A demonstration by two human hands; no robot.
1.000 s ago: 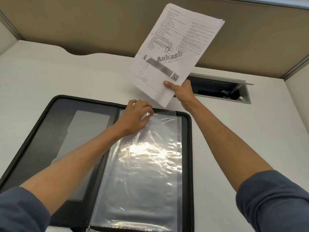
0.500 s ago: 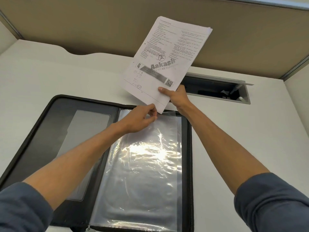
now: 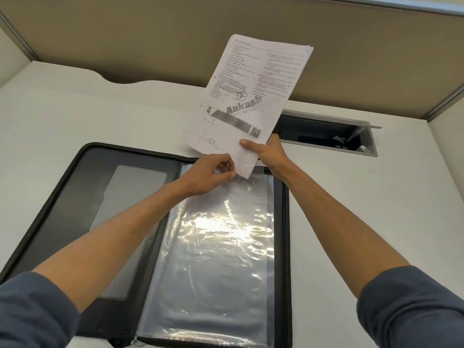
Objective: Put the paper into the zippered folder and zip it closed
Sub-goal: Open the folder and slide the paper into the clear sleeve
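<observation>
A black zippered folder (image 3: 75,187) lies open on the white desk. Its right half carries clear plastic sleeves (image 3: 221,247); its left half has a clear pocket. My right hand (image 3: 266,151) grips the lower edge of a printed paper stack (image 3: 251,96), holding it tilted above the folder's far edge. The stack's bottom corner meets the sleeve's top opening. My left hand (image 3: 213,172) pinches the top edge of the front sleeve just left of that corner.
A recessed cable tray (image 3: 326,136) with an open metal lid sits in the desk behind the folder, to the right. A beige partition wall (image 3: 150,33) runs along the back. White desk surface (image 3: 364,209) lies right of the folder.
My right hand has brought the paper down and to the left, toward the sleeve's top. My left hand has shifted right along the sleeve's edge and now pinches it.
</observation>
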